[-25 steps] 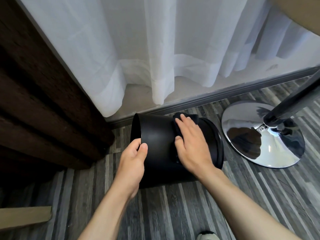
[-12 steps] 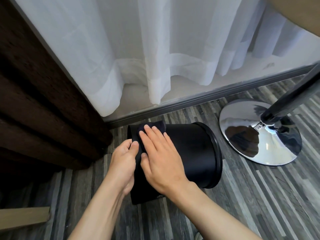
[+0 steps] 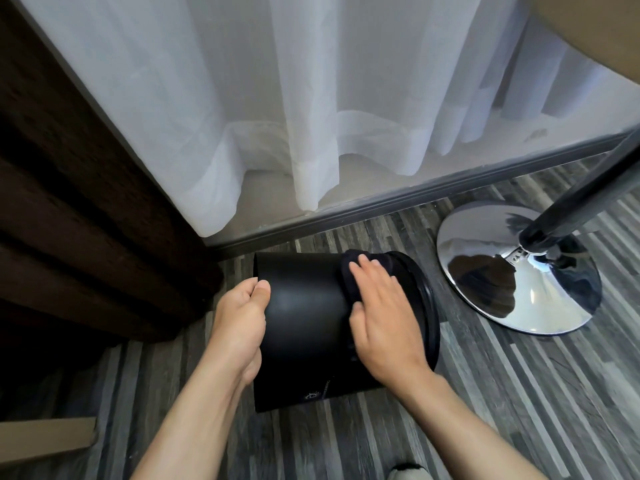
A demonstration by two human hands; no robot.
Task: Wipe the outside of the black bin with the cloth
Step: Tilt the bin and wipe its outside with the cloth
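I am looking down at a black bin (image 3: pixel 304 317) lying on its side on a grey striped wood-look floor (image 3: pixel 485 410), its base end to my left and its rimmed mouth to my right. A white sheer curtain (image 3: pixel 311 98) hangs just beyond it, and a shiny chrome pedestal base (image 3: pixel 519 271) stands near the bin's mouth, apart from it.

My left hand (image 3: pixel 239 323) braces the base end, fingers curled loosely around that edge with the thumb on the curved side; it grips only the bin. My right hand (image 3: pixel 384 317) lies flat with fingers spread and slightly blurred, pressing a dark cloth (image 3: pixel 349 271) against the bin's upper side close to the rim. The cloth is pinned under my palm, not gripped in a fist.

I judge this as mid-wipe, working the band of wall near the mouth. The next move likely calls for steady downward pressure while I slide the cloth along the wall, then a roll of the bin with my left hand to bring up the side now facing the floor.
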